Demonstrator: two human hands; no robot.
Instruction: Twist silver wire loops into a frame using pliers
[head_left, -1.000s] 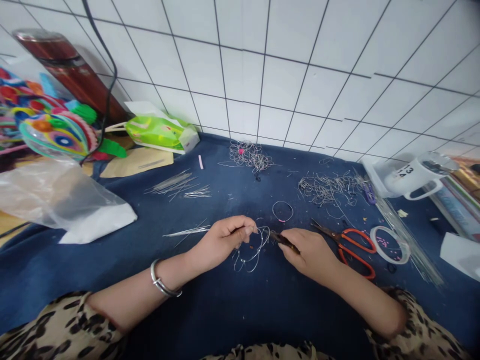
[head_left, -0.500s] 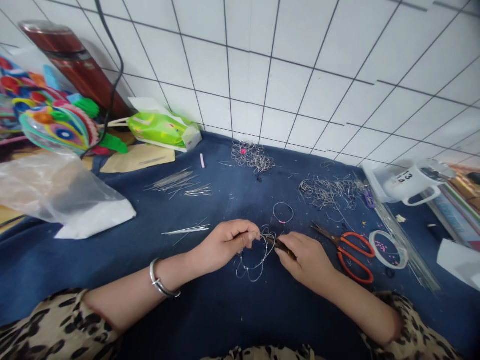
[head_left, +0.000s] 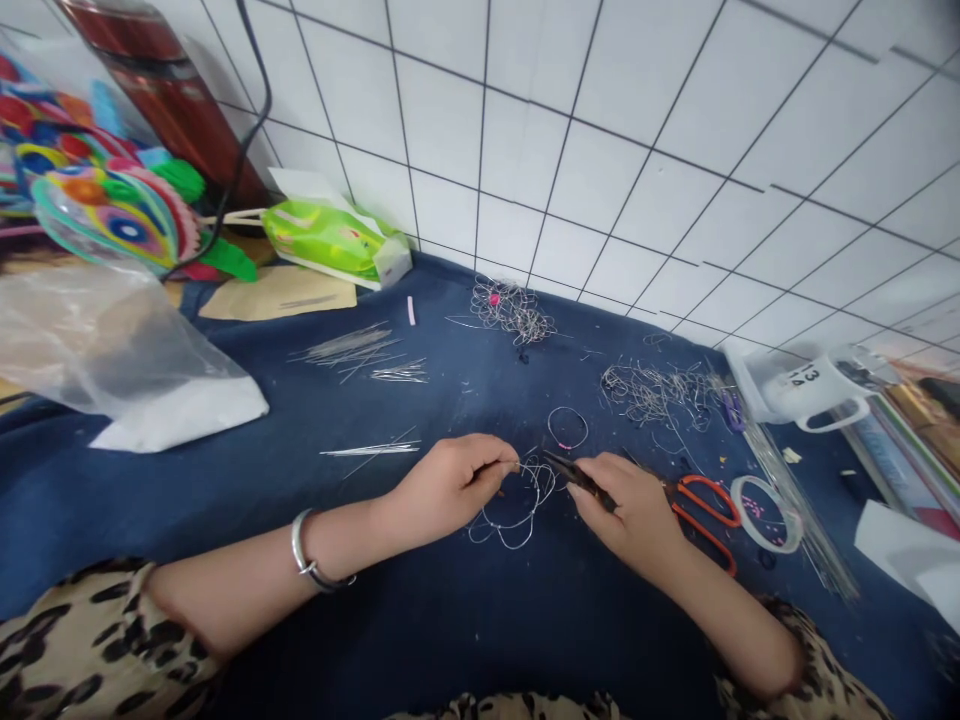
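Observation:
Between finger and thumb, my left hand [head_left: 469,487] pinches the end of a thin silver wire bent into several loops [head_left: 517,530], which hang over the blue cloth. My right hand [head_left: 626,505] is closed around dark-jawed pliers [head_left: 574,470], whose tip points left towards the loops. Whether the jaws touch the wire I cannot tell. Just beyond lies a wire ring with pink beads [head_left: 568,428]. Orange-handled scissors [head_left: 709,495] lie right of my right hand, which partly covers them. Beside them is a round clear dish [head_left: 766,515] with pink beads.
Two tangles of wire, one at the back [head_left: 514,310] and one at the right [head_left: 656,390], lie on the blue cloth [head_left: 360,620]. Straight wire pieces [head_left: 371,449] are at left. A white mug [head_left: 817,390], a plastic bag [head_left: 135,350] and a green packet [head_left: 330,240] stand around.
The pliers have drawn back slightly to the right from the wire loops, and their jaws now show more clearly. My left hand still pinches the wire. The whole view has shifted a little.

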